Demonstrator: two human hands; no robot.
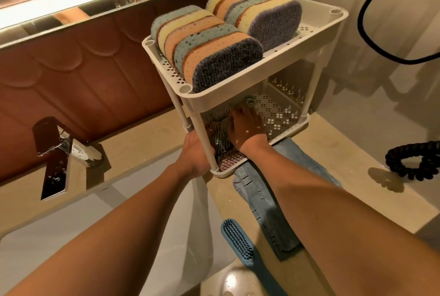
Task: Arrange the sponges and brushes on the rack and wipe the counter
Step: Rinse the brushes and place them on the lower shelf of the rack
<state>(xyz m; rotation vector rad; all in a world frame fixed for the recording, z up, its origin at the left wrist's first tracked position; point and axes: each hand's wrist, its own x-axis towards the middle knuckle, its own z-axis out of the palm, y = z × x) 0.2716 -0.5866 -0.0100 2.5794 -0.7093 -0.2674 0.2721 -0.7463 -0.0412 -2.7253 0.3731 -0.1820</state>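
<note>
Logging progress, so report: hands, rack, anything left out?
Left hand grips white plastic rack. Right hand on brushes in lower shelf, grip unclear. Colourful sponges fill top shelf. Blue bristle brush and blue cloth lie on beige counter.

Sponges [209, 50] stand edgewise atop rack [338, 18]; perhaps brushes [222, 134] below; blue brush [238, 241] on counter [333, 153].

Your two arms are bare all the way from the edge of the picture to the wrists. Your left arm [107, 224] is long and smooth. Your right arm [333, 212] looks bigger and fills more of the picture. You can see the back of your left hand [197, 153], but its fingers are hidden. The back of your right hand [245, 126] has small bright spots of light on it. Its fingers [240, 111] are in shadow and hard to see.
</note>
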